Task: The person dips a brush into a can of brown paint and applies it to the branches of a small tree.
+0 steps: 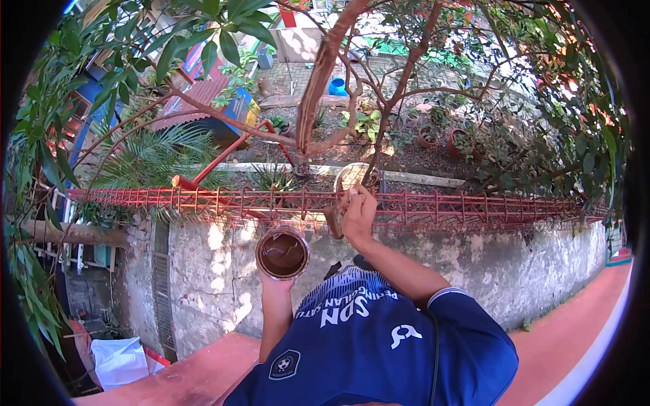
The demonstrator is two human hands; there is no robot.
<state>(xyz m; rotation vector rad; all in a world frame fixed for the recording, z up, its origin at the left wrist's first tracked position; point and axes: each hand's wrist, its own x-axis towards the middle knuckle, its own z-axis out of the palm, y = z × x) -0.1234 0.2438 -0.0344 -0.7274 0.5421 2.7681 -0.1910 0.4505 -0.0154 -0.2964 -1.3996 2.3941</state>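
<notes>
My left hand (276, 283) holds a round open can (283, 253) from below, with dark brown liquid inside and smears on its rim. Up at the red metal lattice (433, 208), my right hand (359, 211) is closed with its fingers pinched together. What sits between those fingers is too small to make out. Just left of the right hand, a brown curved object (333, 222) hangs at the lattice; whether the hand touches it is unclear. A pale round shape (352, 176) shows behind the fingertips.
A weathered concrete wall (474, 264) stands below the lattice. Tree branches (321, 81) and leaves hang overhead. Beyond are potted plants (460, 142) and a blue container (337, 86). A white sack (119, 362) lies at lower left, beside red flooring (196, 372).
</notes>
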